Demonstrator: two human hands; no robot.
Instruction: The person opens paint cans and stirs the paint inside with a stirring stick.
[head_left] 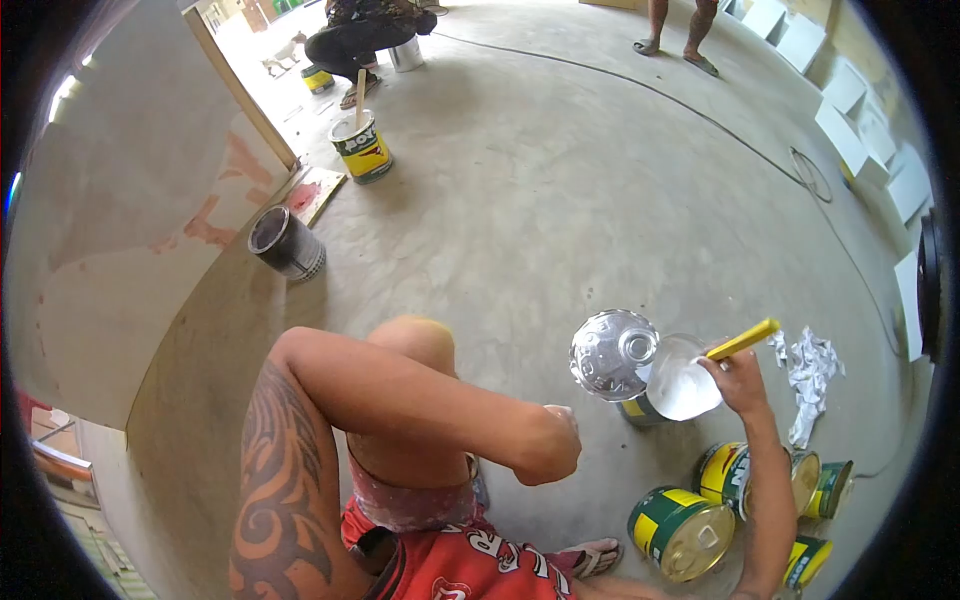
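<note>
My left hand (548, 445) is closed in front of my bent knee; what it holds, if anything, is hidden. My right hand (738, 380) is closed on a yellow handle (745, 339) at the rim of a clear container (684, 390) with white material inside. The tool's far end is not distinct. Touching the container's left side is a shiny, silvery embossed round piece (612, 355). Beneath them, a green and yellow can (637, 409) shows in part.
Several green and yellow cans (682, 532) stand by my right forearm, near crumpled white material (812, 380). A dark-stained can (288, 243) and a can with a stick (361, 147) stand left. A cable (640, 82) crosses the floor. Two other people are farther back.
</note>
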